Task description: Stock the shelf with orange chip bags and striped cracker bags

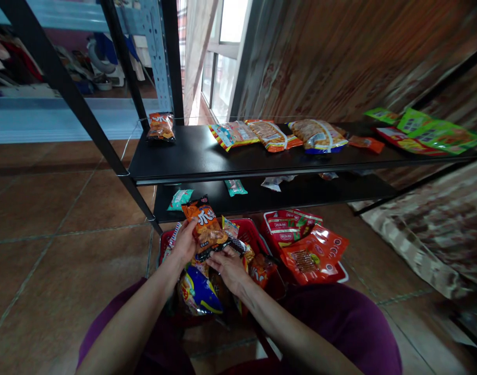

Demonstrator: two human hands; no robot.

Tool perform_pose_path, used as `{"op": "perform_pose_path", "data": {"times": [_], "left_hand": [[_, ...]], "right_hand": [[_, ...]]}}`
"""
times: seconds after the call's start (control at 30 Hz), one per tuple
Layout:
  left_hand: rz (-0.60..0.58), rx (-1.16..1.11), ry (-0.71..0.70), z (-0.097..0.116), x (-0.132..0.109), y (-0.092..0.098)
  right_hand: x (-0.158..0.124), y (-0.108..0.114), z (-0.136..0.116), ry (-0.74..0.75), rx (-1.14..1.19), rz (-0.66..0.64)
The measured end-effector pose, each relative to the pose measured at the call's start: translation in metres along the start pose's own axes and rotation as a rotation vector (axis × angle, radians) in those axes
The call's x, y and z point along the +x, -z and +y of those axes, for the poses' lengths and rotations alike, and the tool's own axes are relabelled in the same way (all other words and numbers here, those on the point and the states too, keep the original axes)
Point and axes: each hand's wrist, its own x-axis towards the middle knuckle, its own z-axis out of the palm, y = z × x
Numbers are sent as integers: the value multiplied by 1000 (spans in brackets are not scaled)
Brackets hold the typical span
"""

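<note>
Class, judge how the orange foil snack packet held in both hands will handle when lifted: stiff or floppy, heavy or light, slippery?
The orange foil snack packet looks puffed, so probably light. Its glossy film may be slippery. It creases between the left hand and right hand, so likely floppy.

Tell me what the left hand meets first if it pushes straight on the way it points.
The left hand grips the orange snack bag. Pushed on up and forward, it would probably meet the front edge of the lower black shelf, near the teal packet; depth is hard to judge.
</note>
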Motion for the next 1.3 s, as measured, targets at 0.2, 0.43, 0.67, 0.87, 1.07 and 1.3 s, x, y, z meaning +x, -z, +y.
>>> {"op": "perform_pose_path", "data": {"times": [0.2, 0.43, 0.67, 0.87, 1.07, 1.3], "left_hand": [[-4, 50, -122, 13, -5, -2], [-119, 169, -124, 6, -11, -1], [-205, 163, -74, 6, -14, -4], [-47, 55, -139, 17, -2, -4], [87, 35, -204, 15, 3, -6], [-18, 44, -177, 20, -4, -6]], "right_hand": [[-5, 31, -11, -129, -101, -191], [40, 27, -80, 196, -314, -63], [69, -22, -96, 184, -343, -163], [61, -29, -92, 173, -383, -160], [59, -42, -84, 230, -151, 19], [65, -54, -80, 237, -80, 81]]}}
